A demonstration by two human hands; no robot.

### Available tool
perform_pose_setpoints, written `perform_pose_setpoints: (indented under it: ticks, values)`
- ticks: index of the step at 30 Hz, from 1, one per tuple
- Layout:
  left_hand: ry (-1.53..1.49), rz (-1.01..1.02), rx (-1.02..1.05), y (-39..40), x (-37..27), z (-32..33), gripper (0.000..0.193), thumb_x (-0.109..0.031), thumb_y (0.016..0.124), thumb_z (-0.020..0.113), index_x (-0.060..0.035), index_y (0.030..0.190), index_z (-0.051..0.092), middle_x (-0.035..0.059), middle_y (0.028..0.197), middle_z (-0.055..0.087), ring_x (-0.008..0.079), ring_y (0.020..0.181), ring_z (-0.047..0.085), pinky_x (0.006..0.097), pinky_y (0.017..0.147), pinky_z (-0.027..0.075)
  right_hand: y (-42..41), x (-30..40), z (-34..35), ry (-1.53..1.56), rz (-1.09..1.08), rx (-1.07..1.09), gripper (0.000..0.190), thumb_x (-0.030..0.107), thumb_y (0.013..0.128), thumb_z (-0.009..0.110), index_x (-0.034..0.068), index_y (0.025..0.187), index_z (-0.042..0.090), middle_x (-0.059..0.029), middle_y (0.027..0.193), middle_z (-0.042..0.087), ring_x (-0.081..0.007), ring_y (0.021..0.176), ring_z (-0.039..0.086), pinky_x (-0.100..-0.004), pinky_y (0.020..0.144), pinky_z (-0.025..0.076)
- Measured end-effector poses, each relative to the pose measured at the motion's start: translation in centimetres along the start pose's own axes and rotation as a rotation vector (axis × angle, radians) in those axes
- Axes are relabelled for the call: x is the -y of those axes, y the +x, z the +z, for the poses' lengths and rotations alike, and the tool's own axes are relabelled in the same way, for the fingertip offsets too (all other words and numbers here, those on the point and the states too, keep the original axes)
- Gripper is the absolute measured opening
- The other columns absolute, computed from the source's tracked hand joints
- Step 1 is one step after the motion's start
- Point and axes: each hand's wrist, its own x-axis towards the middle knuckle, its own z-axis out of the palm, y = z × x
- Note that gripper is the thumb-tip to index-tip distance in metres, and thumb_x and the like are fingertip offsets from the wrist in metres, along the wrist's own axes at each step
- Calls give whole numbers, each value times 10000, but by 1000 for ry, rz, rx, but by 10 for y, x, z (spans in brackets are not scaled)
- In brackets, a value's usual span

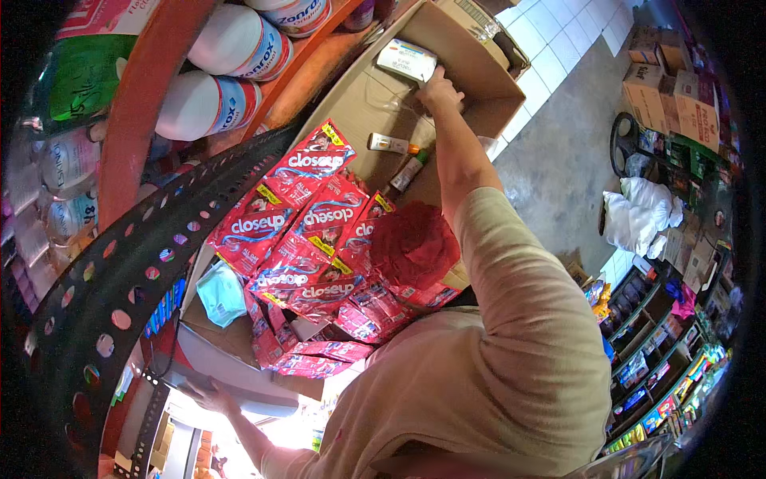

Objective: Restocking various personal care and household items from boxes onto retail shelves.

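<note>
My right hand reaches into the far end of a cardboard box. Its fingers are on one end of a white packet that bears printing. Below my left arm's side of the box, my left hand lies with fingers apart against a pale panel at the carton's near side. Red Closeup toothpaste sachets in strips fill the box's middle. Between them and my right hand lie a small white bottle with an orange cap and a small bottle with a green cap.
A dark red crumpled cloth-like item sits over the sachets, beside a light blue packet. A perforated black metal post runs along the left. White Zonrox bottles stand on an orange shelf. Stacked cartons stand across the floor.
</note>
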Motion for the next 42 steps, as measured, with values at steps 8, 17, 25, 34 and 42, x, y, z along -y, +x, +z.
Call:
perform_pose_setpoints:
  ticks: [8,17,25,34,42]
  values:
    - [-32,-37,57,2,-7,-6,628,-388,805,492,-120,1342,308,207,1414,206,395,1234,333,509,905,373,-22,-4,-80,16,-189,193,732,426,661,671,43,1213,380,-176,1022,610,-291,965,593,-403,826,433]
    - [-1020,159,58,13,-204,-134,318,-48,790,543,0,1103,516,173,1139,511,288,1078,484,400,896,387,-128,-102,-191,761,-554,195,781,445,748,651,67,1332,295,-85,890,553,-153,682,533,-285,598,455]
    - [-1040,1140,521,76,-548,-176,271,-156,810,512,-46,1057,540,191,952,575,388,851,552,467,758,427,-175,-139,-152,1236,-286,496,563,429,802,598,63,1192,421,-66,723,544,-140,512,520,-255,448,441]
    - [-291,1008,520,52,-657,-69,564,-167,744,584,-187,1277,402,101,1335,359,300,1287,231,556,996,195,-206,-178,-91,1876,-91,815,478,442,906,389,97,1236,357,-138,770,557,-213,526,541,-327,466,461]
    - [-251,913,318,50,-669,-43,600,-258,717,633,-184,1254,375,83,1212,442,277,1142,406,549,953,234,-218,-217,-98,1647,-83,645,600,442,867,480,82,1305,284,-135,764,555,-202,531,528,-326,480,450]
